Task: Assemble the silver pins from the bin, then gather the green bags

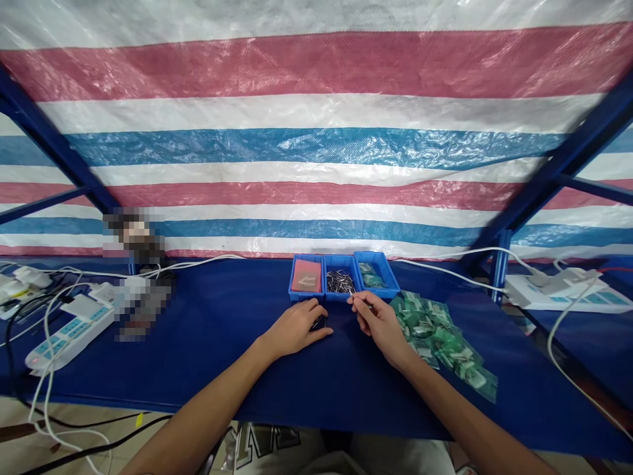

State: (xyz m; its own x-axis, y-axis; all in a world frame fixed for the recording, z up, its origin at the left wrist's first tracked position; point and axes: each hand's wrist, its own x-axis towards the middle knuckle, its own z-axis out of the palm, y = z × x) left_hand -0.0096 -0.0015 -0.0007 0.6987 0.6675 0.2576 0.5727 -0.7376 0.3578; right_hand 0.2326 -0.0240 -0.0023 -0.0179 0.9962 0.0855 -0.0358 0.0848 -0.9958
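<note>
My left hand [295, 328] rests on the blue tabletop just in front of the bins, its fingers curled around a small black object [319, 323] mostly hidden by them. My right hand [380, 324] is closed in a pinch at the near edge of the middle bin; whatever is between the fingertips is too small to name. That middle blue bin [340, 296] holds a heap of thin metal pieces [340, 281], like screws or pins. The left blue bin [291, 297] has a pink sheet or bag with pale pieces. In the right blue bin [388, 291] lie small clear packets [370, 275].
A pile of green-and-clear plastic packets [440, 336] spreads beside my right forearm. Power strips with cables lie at the left [74, 336] and right [568, 293]. Blue metal posts [502, 264] and a striped plastic sheet [316, 145] stand behind. A blurred patch covers something at left.
</note>
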